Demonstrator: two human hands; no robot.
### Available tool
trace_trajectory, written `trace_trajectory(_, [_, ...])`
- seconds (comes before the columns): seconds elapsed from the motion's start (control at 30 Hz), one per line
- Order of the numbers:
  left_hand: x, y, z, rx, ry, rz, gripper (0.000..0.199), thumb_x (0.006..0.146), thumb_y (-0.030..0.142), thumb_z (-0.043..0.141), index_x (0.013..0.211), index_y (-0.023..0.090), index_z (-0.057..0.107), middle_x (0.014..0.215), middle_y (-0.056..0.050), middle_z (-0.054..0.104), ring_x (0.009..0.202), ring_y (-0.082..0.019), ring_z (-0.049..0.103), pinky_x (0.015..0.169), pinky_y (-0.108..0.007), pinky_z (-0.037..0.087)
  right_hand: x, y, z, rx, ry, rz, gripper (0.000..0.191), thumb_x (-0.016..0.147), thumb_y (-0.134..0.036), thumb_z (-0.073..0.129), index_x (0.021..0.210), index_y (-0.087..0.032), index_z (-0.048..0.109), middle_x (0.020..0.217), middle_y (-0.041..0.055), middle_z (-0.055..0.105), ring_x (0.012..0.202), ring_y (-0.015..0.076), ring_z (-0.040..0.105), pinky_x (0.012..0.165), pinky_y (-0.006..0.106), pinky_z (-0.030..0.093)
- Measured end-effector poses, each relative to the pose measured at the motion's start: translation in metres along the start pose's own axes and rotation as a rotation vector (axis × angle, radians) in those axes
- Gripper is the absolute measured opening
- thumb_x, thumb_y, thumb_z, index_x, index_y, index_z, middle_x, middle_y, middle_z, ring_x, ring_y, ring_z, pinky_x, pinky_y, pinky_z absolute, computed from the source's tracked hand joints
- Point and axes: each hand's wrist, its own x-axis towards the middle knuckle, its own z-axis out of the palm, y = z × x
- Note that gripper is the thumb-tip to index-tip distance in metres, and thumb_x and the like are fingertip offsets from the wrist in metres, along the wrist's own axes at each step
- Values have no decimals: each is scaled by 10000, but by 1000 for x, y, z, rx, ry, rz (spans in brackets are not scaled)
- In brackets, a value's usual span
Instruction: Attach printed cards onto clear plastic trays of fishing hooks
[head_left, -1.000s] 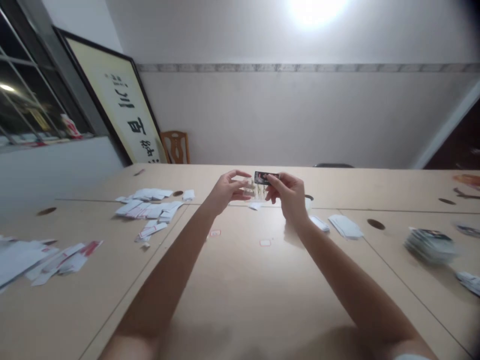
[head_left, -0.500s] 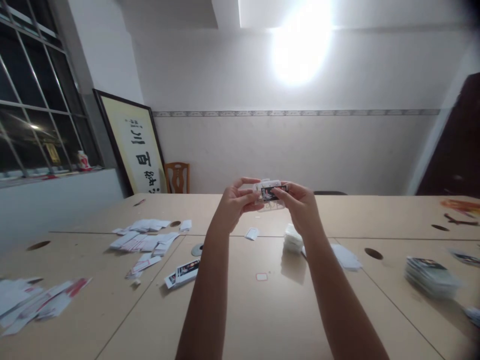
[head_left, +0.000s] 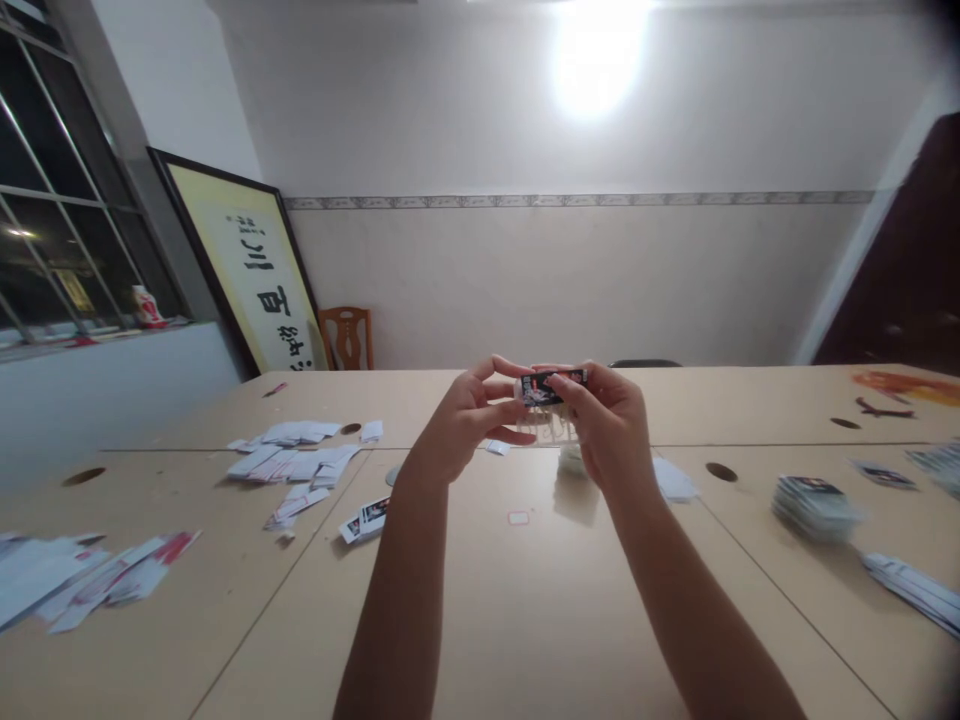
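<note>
Tabletop [head_left: 525, 620]; papers [head_left: 296, 462]; right fingers [head_left: 576, 396] pinch card [head_left: 535, 388]; left forearm [head_left: 409, 580] overlaps prints [head_left: 367, 520]

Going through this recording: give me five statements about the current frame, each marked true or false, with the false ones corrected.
1. The right hand holds a dark printed card. True.
2. White papers lie on the table, to the left in the picture. True.
3. The left hand lies flat on the table. False: it is raised, its fingers on a clear plastic piece.
4. The wooden chair is at the picture's far right. False: it is left of centre.
5. A framed panel bears dark writing. True.
</note>
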Motion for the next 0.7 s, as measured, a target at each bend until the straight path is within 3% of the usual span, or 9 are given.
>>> trace_trajectory(0.17, [-8, -1, 4, -22, -57, -73, 268, 794, 209, 757, 1007, 168, 598, 925, -80, 745, 830, -212, 730, 654, -285, 626, -20, 4, -5, 1, 62, -5, 81, 815, -301, 730, 834, -223, 738, 958, 64, 772, 813, 201, 719, 722, 352, 597])
trace_trajectory(0.33, [-19, 8, 11, -6, -74, -78, 233, 823, 199, 738, 970, 180, 558, 951, -93, 758, 885, -222, 726, 677, -301, 627, -31, 4, -4, -8, 77, -45, 68, 829, -300, 720, 797, -241, 729, 985, 60, 766, 914, 232, 729, 803, 397, 602])
trace_trajectory(0.7, [-24, 10, 10, -60, -130, -65, 293, 815, 217, 759, 977, 184, 516, 960, -82, 760, 886, -215, 727, 652, -289, 637, -32, -8, -7, 11, -2, -27, 64, 827, -286, 735, 785, -239, 725, 1002, 62, 767, 871, 213, 721, 738, 360, 607])
